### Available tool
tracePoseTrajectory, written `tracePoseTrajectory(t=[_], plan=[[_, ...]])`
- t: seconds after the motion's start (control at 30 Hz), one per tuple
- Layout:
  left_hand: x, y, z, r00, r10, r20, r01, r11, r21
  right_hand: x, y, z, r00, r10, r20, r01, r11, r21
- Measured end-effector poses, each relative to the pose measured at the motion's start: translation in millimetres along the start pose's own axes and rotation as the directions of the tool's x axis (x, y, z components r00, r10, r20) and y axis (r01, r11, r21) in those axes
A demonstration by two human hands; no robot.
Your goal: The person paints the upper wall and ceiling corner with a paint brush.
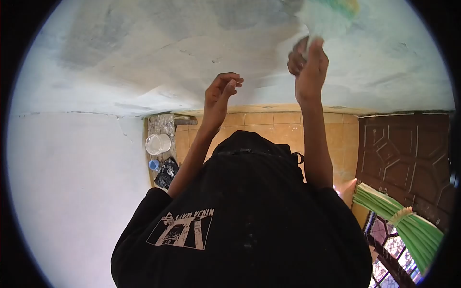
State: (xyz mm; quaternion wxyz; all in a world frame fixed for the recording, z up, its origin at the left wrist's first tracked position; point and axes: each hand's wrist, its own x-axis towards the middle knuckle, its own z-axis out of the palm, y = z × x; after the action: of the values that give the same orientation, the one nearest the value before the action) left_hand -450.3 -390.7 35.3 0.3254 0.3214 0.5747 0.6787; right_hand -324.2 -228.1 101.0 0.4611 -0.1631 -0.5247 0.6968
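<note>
My right hand (pixel 309 69) is raised to the wall (pixel 182 53), its fingers closed on a flat white sheet-like scraper (pixel 326 19) with green and yellow at its far edge. Motion blurs the scraper, and its exact kind is hard to make out. To the left and lower, my left hand (pixel 222 96) hovers in front of the wall with loosely curled fingers and nothing visible in it. Patchy grey and whitish smears cover the wall surface around both hands.
Below on the left, a paint-spattered bench (pixel 161 124) carries a whitish tub (pixel 157 143), a blue cup (pixel 153 165) and a black plastic bag (pixel 166 172). Orange tiles (pixel 269 129) cover the floor. A brown panelled door (pixel 403 153) and green curtain (pixel 413 230) stand right.
</note>
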Motion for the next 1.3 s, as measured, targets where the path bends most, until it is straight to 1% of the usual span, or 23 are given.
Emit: tracePoseTrajectory(t=[0.07,0.1,0.17,0.23,0.3,0.33,0.4,0.43,0.5,0.6,0.63,0.7,0.73,0.77,0.8,0.83,0.9,0.97,1.07,1.1,1.17,1.23,1.3], plan=[[5,3,4,1.0,0.023,0.013,-0.023,1.0,0.005,15,-7,3,0.998,0.01,0.054,-0.006,0.997,-0.077],[5,3,7,1.0,0.011,0.004,-0.011,1.0,0.0,16,0,3,0.997,0.062,0.041,-0.056,0.99,-0.127],[5,0,11,1.0,-0.007,-0.03,0.007,1.0,-0.009,12,59,-18,0.997,0.075,-0.005,-0.074,0.968,-0.239],[3,0,16,1.0,0.003,-0.026,-0.004,0.999,-0.034,-17,105,-32,0.995,0.096,-0.02,-0.096,0.92,-0.38],[5,2,18,0.999,0.013,-0.045,-0.015,0.999,-0.039,-48,134,-36,0.999,0.051,-0.015,-0.053,0.902,-0.429],[4,2,19,0.998,0.009,-0.055,-0.011,0.999,-0.031,-46,121,-28,0.998,0.068,-0.013,-0.069,0.927,-0.37],[0,3,20,0.998,-0.005,-0.06,0.004,1.0,-0.016,-43,69,-7,0.991,0.131,-0.029,-0.134,0.958,-0.254],[-3,3,19,0.998,-0.003,-0.06,0.002,1.0,-0.012,-34,49,-2,0.989,0.133,-0.058,-0.142,0.966,-0.215],[-2,2,19,0.999,0.012,-0.05,-0.012,1.0,-0.003,-11,10,7,0.996,0.086,-0.023,-0.089,0.98,-0.176],[-5,2,25,0.997,-0.02,-0.074,0.02,1.0,-0.004,9,17,-6,0.997,0.081,0.019,-0.077,0.985,-0.155],[-6,2,27,0.997,-0.027,-0.078,0.026,1.0,-0.016,4,33,-17,0.998,0.068,0.015,-0.062,0.964,-0.257],[-9,0,30,0.995,-0.033,-0.093,0.029,0.999,-0.046,-13,94,-47,0.999,0.035,0.02,-0.022,0.891,-0.453],[-13,-3,30,0.994,-0.046,-0.095,0.041,0.998,-0.057,-33,116,-56,0.997,0.083,-0.007,-0.076,0.881,-0.467],[-16,-7,30,0.994,-0.05,-0.097,0.043,0.997,-0.068,-53,124,-59,0.992,0.122,-0.029,-0.121,0.869,-0.48],[-13,-7,30,0.994,-0.044,-0.097,0.037,0.996,-0.077,-61,117,-54,0.969,0.238,-0.064,-0.245,0.895,-0.372],[-11,-5,30,0.995,-0.042,-0.095,0.036,0.997,-0.07,-64,113,-48,0.929,0.359,-0.089,-0.369,0.894,-0.253],[-14,-4,28,0.994,-0.068,-0.083,0.063,0.996,-0.055,-43,74,-27,0.976,0.218,-0.012,-0.215,0.951,-0.225],[-13,-6,25,0.996,-0.068,-0.057,0.066,0.997,-0.038,-12,31,-4,0.997,0.067,0.04,-0.058,0.978,-0.201],[-9,-4,22,0.998,-0.057,-0.029,0.056,0.998,-0.039,20,-1,19,0.987,0.153,0.045,-0.141,0.968,-0.207],[-9,-2,21,0.999,-0.047,-0.025,0.046,0.998,-0.043,18,8,16,0.994,0.092,0.054,-0.074,0.959,-0.273],[-7,1,19,0.999,-0.032,-0.035,0.03,0.998,-0.063,12,57,1,0.995,-0.036,0.092,0.07,0.916,-0.395],[-9,1,16,0.998,-0.024,-0.063,0.018,0.996,-0.092,-22,111,-14,0.998,0.059,0.012,-0.049,0.915,-0.401],[-14,2,11,0.994,-0.053,-0.097,0.043,0.993,-0.108,-56,124,-7,0.982,0.164,-0.091,-0.187,0.901,-0.392]])
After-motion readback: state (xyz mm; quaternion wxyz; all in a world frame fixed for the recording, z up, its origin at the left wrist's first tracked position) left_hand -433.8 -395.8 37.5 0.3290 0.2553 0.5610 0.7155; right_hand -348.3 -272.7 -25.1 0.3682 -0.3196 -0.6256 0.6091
